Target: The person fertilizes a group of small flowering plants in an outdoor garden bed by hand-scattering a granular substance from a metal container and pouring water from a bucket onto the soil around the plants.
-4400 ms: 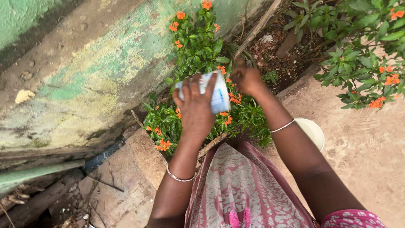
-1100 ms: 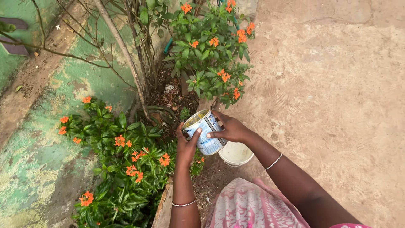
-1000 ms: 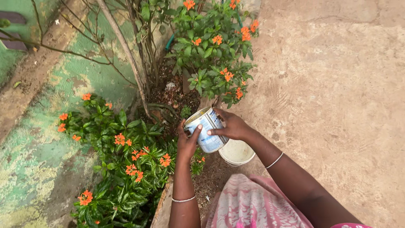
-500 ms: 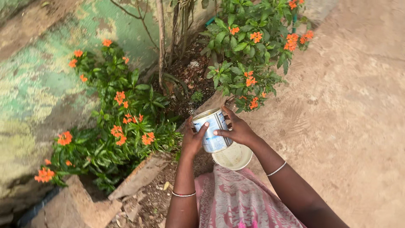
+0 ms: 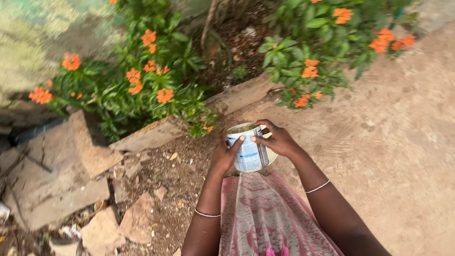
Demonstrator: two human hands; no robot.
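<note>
Tin can (image 5: 248, 148) sits upright between both hands — left hand (image 5: 222, 159) cupping one side, right hand (image 5: 279, 141) wrapped round the other — above a white bowl (image 5: 271, 156), near orange-flowered bushes (image 5: 142, 80). Carrying, I'd judge; keep it level.

A bare concrete yard (image 5: 403, 142) spreads to the right under soft daylight. Orange-flowered shrubs (image 5: 142, 71) grow in a soil bed (image 5: 237, 38) edged by a stone kerb (image 5: 151, 135). Broken stone slabs (image 5: 61, 189) and rubble lie at left, below a mottled green wall (image 5: 33, 28).
</note>
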